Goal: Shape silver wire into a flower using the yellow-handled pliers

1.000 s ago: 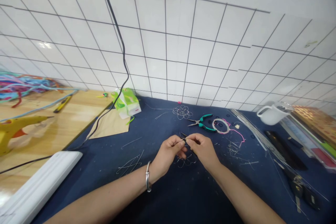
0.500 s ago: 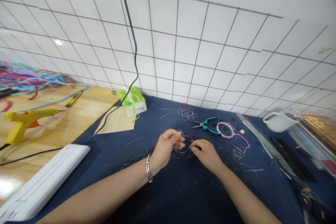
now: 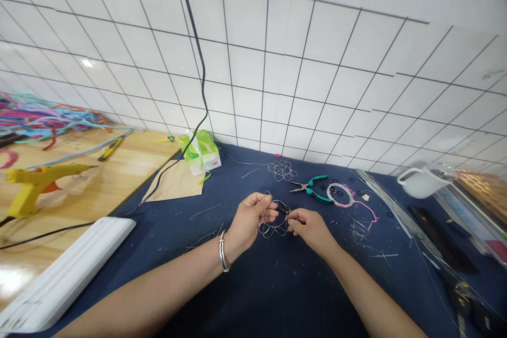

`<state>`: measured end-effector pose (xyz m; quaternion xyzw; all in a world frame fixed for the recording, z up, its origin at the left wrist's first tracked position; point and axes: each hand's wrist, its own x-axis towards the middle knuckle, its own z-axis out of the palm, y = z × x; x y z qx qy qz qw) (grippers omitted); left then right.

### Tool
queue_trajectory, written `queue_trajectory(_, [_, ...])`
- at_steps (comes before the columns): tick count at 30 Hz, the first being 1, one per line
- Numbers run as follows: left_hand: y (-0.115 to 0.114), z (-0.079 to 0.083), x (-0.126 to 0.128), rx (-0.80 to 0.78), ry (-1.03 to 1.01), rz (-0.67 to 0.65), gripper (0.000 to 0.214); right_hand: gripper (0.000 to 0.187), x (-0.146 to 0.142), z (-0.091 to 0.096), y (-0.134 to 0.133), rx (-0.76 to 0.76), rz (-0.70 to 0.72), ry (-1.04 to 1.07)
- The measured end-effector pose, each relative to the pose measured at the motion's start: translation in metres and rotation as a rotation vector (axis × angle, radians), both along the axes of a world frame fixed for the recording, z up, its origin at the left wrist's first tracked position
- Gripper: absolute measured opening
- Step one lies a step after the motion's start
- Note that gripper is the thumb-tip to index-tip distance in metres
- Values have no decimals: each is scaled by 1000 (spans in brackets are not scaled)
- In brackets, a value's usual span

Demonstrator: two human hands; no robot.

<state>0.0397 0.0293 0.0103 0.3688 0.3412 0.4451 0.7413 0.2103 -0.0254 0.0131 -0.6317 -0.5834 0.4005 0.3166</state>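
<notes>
A looped wire flower (image 3: 273, 230) of thin silvery wire hangs between my two hands just above the dark blue cloth. My left hand (image 3: 253, 216), with a silver bangle at the wrist, pinches its left side between thumb and fingers. On its right side, my right hand (image 3: 304, 227) pinches the wire with thumb and forefinger. Something dark (image 3: 282, 207) shows behind the loops between the hands; I cannot make out what it is. Beyond lies a second wire flower (image 3: 282, 170), and to its right are green-handled pliers (image 3: 311, 188).
Right of the pliers sit a wire coil (image 3: 339, 195), pink cord (image 3: 368, 208) and wire scraps (image 3: 359, 229). A white mug (image 3: 422, 182) stands far right. Leftward are a tissue pack (image 3: 200, 153), a white power strip (image 3: 75, 274) and a yellow glue gun (image 3: 35, 182). A black cable (image 3: 201, 63) hangs down the tiled wall.
My right hand has shifted slightly, and a yellow bit that showed behind it is now hidden. Both hands still pinch the wire flower, whose loops have turned a little.
</notes>
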Motion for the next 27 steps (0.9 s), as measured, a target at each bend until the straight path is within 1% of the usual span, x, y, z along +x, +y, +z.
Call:
queue_trajectory(5, [2,-2,-1,75,115,-12,24,16,1,6,-1,152,-81,-160])
queue_trajectory(8, [1,-2,-1,118,195,-27,25,17,0,7,-2,202,-121,-179])
queue_trajectory(11, [1,-2,-1,130,237,-50,26,18,-1,6,-3,184,-153,-115])
queue_trajectory(17, [5,-5,-2,126,249,-59,26,23,-1,5,1,102,-165,191])
queue_trajectory(19, [7,-7,-2,125,249,-68,26,26,-2,6,1,110,-181,220])
queue_trajectory(22, [9,-6,-3,150,267,-103,24,24,-3,8,-1,173,-207,108])
queue_trajectory(25, [10,-4,-4,172,289,-157,22,22,-5,10,-3,224,-204,-25])
queue_trajectory(27, [11,-2,-5,172,307,-191,20,22,-5,10,-3,216,-200,-8])
